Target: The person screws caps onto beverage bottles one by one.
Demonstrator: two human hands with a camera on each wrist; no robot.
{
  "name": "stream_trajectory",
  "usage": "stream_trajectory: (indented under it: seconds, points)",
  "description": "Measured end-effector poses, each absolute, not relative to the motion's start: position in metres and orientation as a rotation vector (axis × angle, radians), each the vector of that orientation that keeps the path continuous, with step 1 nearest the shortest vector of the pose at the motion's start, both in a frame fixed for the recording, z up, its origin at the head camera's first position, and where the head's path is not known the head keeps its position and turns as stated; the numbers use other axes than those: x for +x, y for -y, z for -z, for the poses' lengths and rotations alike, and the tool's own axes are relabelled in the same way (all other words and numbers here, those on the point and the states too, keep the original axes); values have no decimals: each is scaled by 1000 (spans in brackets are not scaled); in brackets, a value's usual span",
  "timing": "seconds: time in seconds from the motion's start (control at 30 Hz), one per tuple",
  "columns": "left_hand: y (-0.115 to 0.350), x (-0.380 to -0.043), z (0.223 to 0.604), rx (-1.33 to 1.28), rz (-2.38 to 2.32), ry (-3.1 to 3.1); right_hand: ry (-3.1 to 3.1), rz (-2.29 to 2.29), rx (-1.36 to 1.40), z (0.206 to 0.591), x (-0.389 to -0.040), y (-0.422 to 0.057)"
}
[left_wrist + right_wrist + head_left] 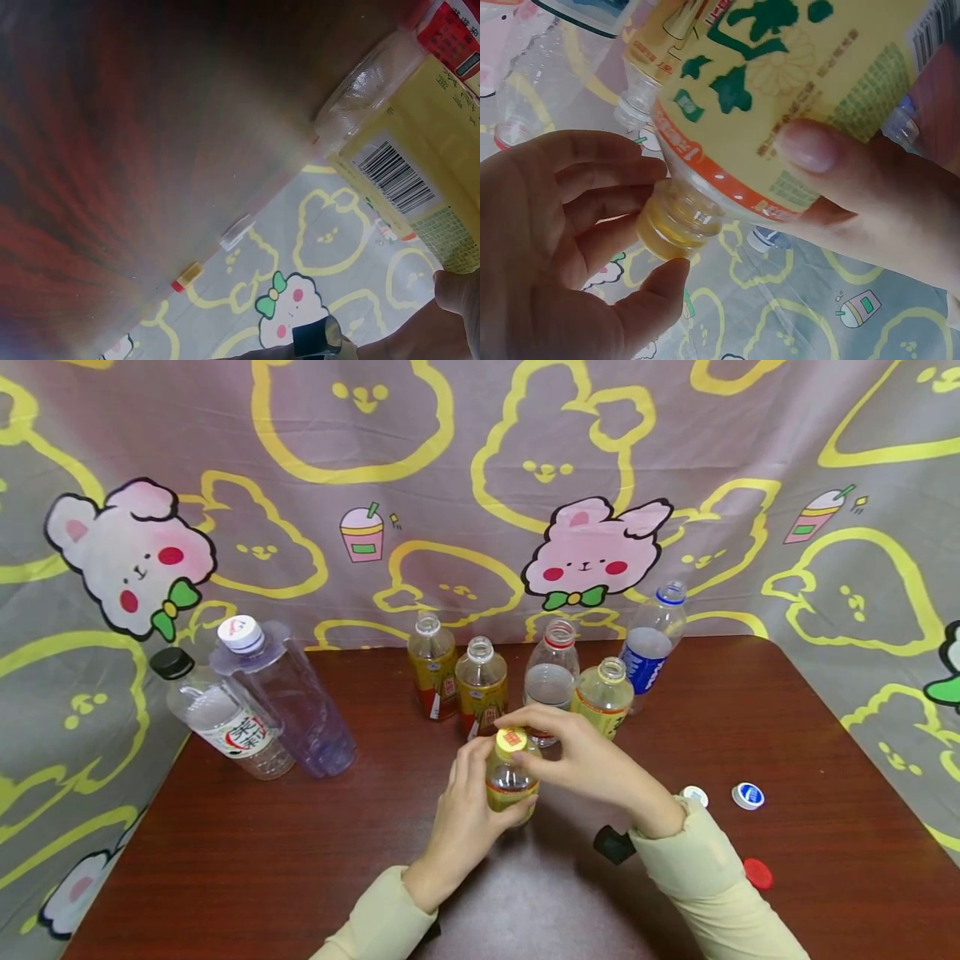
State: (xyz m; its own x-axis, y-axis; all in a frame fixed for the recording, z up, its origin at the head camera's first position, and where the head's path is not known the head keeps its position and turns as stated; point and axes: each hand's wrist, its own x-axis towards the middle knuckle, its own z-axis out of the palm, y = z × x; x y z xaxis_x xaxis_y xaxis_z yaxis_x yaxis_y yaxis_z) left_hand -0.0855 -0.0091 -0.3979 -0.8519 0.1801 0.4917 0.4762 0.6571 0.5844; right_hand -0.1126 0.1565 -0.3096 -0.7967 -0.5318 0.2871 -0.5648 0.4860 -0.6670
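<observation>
My left hand [465,814] grips the body of a bottle [512,793] with a yellow label, upright over the table. On top is a yellow cap [512,741] with red print. My right hand [592,764] pinches this cap, thumb on the near side and index finger behind. In the right wrist view, the curled right fingers and thumb surround the cap [666,234], seated on the clear neck. The left thumb [832,161] presses on the label there. In the left wrist view, the bottle's barcode side [401,176] shows beside the left thumb [457,291].
Behind the hands stand several uncapped bottles, including a gold-labelled bottle [482,689], a red-ringed clear bottle [551,685] and a blue-labelled bottle [648,652]. A black-capped bottle [225,718] and a purplish bottle [300,710] are at left. Right: a blue-white cap [748,796] and red cap [758,873].
</observation>
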Motion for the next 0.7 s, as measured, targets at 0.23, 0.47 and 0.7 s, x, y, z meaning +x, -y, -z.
stream_trajectory:
  seconds: [0.23, 0.47, 0.7]
  points:
    - [9, -85, 397, -519, 1066, 2496, 2714, -1213, 853, 308, -111, -160]
    - [10, -85, 397, -520, 1061, 2492, 2695, -1206, 834, 309, -112, -158]
    - [9, -86, 399, -522, 1026, 2475, 2668, -1245, 995, 310, -113, -157]
